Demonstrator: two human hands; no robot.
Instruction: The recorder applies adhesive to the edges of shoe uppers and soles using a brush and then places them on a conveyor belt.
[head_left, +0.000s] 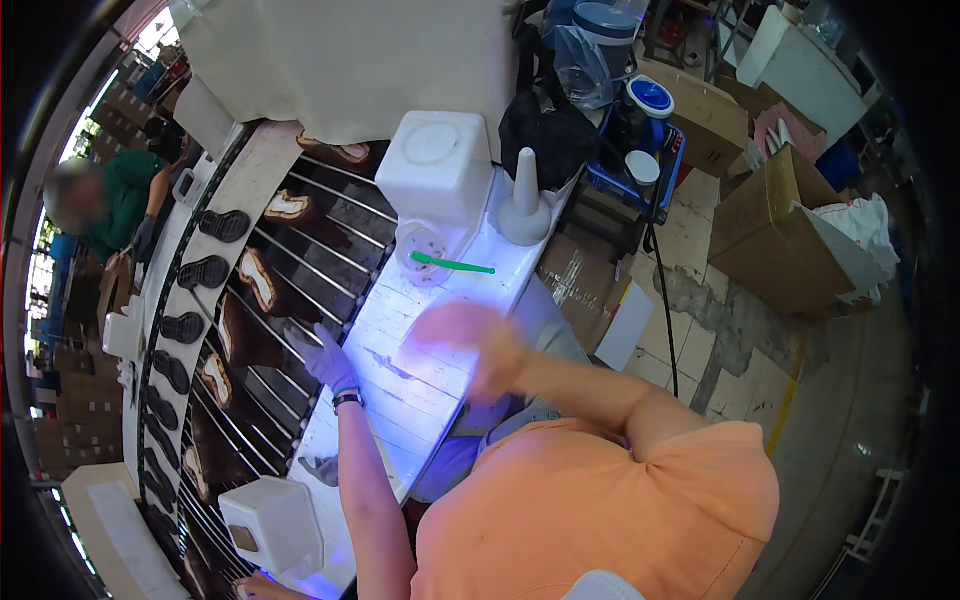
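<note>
My left hand point(328, 362), in a pale glove with a dark band at the wrist, reaches over the left edge of the lit white table point(395, 385). Its fingers are stretched toward a brown boot point(243, 335) lying on the metal rods; whether they touch it I cannot tell. Above the table's right side, my right hand point(478, 345) is smeared by motion, its fingers unclear. Farther back, a green-handled brush point(455, 264) lies across a small translucent cup point(422, 275). Behind the cup stands a white plastic container point(432, 165).
Several boots lie along the rod rack point(330, 215), beside a belt carrying black soles point(203, 272). A white cone point(525, 200) stands at the table's back right; a white box point(272, 525) sits near left. Another person point(125, 205) works across the belt. Cartons point(775, 230) stand right.
</note>
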